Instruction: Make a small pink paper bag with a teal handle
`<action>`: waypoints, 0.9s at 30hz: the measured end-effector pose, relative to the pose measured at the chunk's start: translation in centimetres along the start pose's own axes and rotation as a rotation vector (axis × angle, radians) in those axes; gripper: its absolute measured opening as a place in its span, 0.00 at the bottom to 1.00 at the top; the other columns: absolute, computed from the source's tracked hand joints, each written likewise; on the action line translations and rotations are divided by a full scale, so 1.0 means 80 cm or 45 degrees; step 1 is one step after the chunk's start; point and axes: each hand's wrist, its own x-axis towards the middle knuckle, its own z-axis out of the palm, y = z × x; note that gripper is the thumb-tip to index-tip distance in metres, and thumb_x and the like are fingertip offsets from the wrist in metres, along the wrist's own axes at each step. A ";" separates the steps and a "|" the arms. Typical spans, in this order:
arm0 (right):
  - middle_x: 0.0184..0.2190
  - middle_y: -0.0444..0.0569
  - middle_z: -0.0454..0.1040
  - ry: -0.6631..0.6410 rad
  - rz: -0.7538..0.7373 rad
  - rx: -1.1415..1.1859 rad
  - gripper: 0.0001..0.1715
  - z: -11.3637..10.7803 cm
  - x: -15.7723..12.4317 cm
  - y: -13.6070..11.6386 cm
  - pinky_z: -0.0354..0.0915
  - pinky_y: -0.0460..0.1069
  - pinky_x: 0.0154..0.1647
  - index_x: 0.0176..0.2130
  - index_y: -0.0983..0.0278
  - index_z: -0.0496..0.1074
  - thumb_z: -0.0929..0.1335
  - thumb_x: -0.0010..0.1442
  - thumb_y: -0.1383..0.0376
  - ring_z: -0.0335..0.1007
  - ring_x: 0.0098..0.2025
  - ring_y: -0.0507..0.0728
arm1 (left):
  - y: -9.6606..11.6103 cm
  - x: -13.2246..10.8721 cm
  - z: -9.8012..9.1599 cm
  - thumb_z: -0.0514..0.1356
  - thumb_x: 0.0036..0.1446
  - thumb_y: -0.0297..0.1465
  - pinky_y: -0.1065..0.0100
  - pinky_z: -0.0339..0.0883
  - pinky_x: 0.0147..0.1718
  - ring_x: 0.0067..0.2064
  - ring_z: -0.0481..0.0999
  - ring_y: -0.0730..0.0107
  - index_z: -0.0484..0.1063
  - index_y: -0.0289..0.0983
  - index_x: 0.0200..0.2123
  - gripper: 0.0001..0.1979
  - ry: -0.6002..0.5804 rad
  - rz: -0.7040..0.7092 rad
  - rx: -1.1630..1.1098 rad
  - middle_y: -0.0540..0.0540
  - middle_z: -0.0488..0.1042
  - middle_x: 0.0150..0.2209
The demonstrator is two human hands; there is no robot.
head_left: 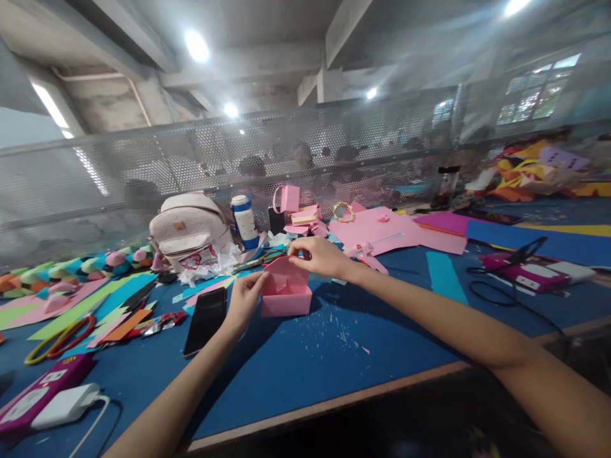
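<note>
Blue tabletop [391, 337], both hands [242, 299] [319, 256] in closed pinches on pink box [286, 305], backpack label [179, 225] unreadable

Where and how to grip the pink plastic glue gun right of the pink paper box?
Take the glue gun by its handle, probably from the near right: the handle angles that way, while the nozzle end points left and the thin clear stick juts right. The right hand is at the box, its forearm just in front, so draw that back first.
</note>
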 end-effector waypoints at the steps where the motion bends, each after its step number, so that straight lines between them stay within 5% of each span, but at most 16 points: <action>1: 0.32 0.47 0.76 0.000 0.002 0.002 0.04 0.000 0.000 0.000 0.54 0.46 0.32 0.34 0.66 0.75 0.68 0.58 0.69 0.65 0.31 0.51 | 0.002 -0.001 0.001 0.66 0.48 0.46 0.71 0.63 0.29 0.27 0.71 0.68 0.79 0.33 0.27 0.20 -0.011 -0.008 -0.009 0.48 0.76 0.23; 8: 0.31 0.47 0.75 -0.038 0.062 0.318 0.06 0.004 0.001 -0.004 0.59 0.46 0.33 0.34 0.67 0.74 0.68 0.60 0.66 0.64 0.29 0.50 | -0.002 0.001 0.005 0.71 0.40 0.37 0.70 0.67 0.32 0.30 0.75 0.67 0.79 0.34 0.31 0.15 -0.052 -0.115 -0.150 0.48 0.79 0.28; 12: 0.40 0.51 0.75 -0.097 0.073 0.481 0.10 -0.001 0.002 0.002 0.64 0.48 0.38 0.43 0.67 0.72 0.66 0.63 0.64 0.69 0.36 0.52 | -0.010 0.004 0.001 0.69 0.41 0.33 0.69 0.68 0.36 0.33 0.77 0.65 0.80 0.34 0.34 0.15 -0.018 -0.140 -0.153 0.46 0.81 0.30; 16: 0.44 0.53 0.75 -0.295 0.146 0.343 0.12 -0.004 -0.011 0.025 0.65 0.50 0.44 0.45 0.65 0.72 0.68 0.62 0.62 0.70 0.43 0.56 | -0.007 0.003 -0.002 0.68 0.42 0.31 0.69 0.68 0.38 0.38 0.78 0.64 0.80 0.35 0.38 0.16 -0.032 -0.140 -0.148 0.44 0.81 0.36; 20: 0.43 0.53 0.76 -0.476 0.212 0.376 0.15 -0.003 -0.041 0.044 0.67 0.48 0.40 0.47 0.65 0.72 0.64 0.66 0.59 0.72 0.41 0.55 | -0.005 0.002 -0.003 0.67 0.43 0.32 0.70 0.67 0.39 0.39 0.77 0.64 0.80 0.35 0.34 0.11 0.045 -0.080 -0.095 0.45 0.81 0.36; 23: 0.44 0.54 0.76 -0.492 0.298 0.566 0.17 -0.006 -0.063 0.049 0.68 0.47 0.34 0.53 0.65 0.67 0.58 0.68 0.65 0.74 0.39 0.53 | -0.007 0.002 -0.003 0.67 0.44 0.32 0.70 0.67 0.38 0.37 0.77 0.65 0.80 0.35 0.32 0.10 0.097 -0.072 -0.093 0.46 0.80 0.34; 27: 0.47 0.51 0.75 -0.523 0.076 0.640 0.27 -0.014 -0.080 0.047 0.67 0.48 0.44 0.51 0.64 0.70 0.57 0.58 0.79 0.72 0.45 0.52 | -0.011 0.002 -0.003 0.69 0.43 0.34 0.72 0.67 0.33 0.33 0.76 0.69 0.79 0.35 0.34 0.14 0.084 -0.142 -0.182 0.47 0.80 0.33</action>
